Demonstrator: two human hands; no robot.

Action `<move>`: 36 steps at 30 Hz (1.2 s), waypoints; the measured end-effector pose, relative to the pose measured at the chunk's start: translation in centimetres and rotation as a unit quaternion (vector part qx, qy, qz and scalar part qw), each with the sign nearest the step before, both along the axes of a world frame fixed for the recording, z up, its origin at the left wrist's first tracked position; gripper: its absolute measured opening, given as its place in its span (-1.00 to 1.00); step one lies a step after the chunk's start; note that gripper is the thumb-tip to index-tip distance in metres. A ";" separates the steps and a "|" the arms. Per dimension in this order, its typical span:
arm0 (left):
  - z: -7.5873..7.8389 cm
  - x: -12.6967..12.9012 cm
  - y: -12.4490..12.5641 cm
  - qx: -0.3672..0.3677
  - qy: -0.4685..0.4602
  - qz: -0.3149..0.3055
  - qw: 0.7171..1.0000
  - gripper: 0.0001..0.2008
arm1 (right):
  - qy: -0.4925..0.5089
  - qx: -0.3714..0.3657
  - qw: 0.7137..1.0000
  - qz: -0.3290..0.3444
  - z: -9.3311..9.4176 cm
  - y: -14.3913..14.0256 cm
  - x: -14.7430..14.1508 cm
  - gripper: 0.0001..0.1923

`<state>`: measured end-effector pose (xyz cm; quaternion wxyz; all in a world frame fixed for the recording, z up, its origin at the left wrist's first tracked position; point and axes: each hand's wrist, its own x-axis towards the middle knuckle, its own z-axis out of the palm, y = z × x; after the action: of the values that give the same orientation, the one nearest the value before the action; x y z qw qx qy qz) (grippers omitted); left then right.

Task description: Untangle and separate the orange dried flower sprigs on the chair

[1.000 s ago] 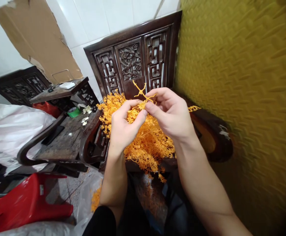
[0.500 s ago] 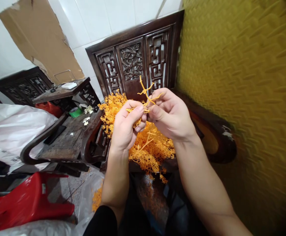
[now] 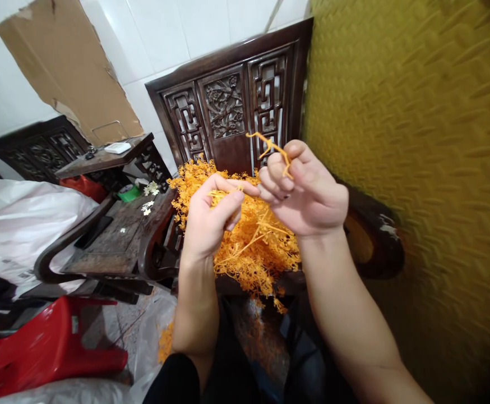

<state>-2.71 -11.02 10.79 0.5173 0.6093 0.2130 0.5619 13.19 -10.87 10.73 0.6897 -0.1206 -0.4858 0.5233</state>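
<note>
Left hand [image 3: 210,221] is pinching thin orange plastic-looking strands [image 3: 218,194], thumb against forefinger, mostly closed. Right hand [image 3: 312,193], fingers half curled, is gripping a branched orange plastic-looking sprig [image 3: 271,145] at its fingertips. Heaped lacy orange pieces [image 3: 255,264] are lying beneath both hands.

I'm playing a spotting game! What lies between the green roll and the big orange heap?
In the head view, small pale pieces lie on the dark wooden seat between the green roll and the orange heap.
</note>
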 end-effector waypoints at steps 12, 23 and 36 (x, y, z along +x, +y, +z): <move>-0.3 -1.7 0.8 0.153 0.202 0.083 0.964 -0.80 | 0.142 0.163 0.922 0.321 -2.6 1.1 4.5 -0.62; -1.1 -0.3 1.6 0.282 0.286 0.267 0.876 -0.92 | -0.147 0.057 0.987 -0.022 -1.4 -0.3 4.7 -0.50; -1.0 -0.1 1.5 0.371 0.255 0.398 0.799 -0.96 | -0.477 0.157 0.792 -0.348 -0.6 -1.6 0.9 -0.92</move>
<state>-2.81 -9.55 9.75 -0.0907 0.7372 0.3361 0.5790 14.08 -12.46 10.15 0.5153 -0.4060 -0.7536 0.0411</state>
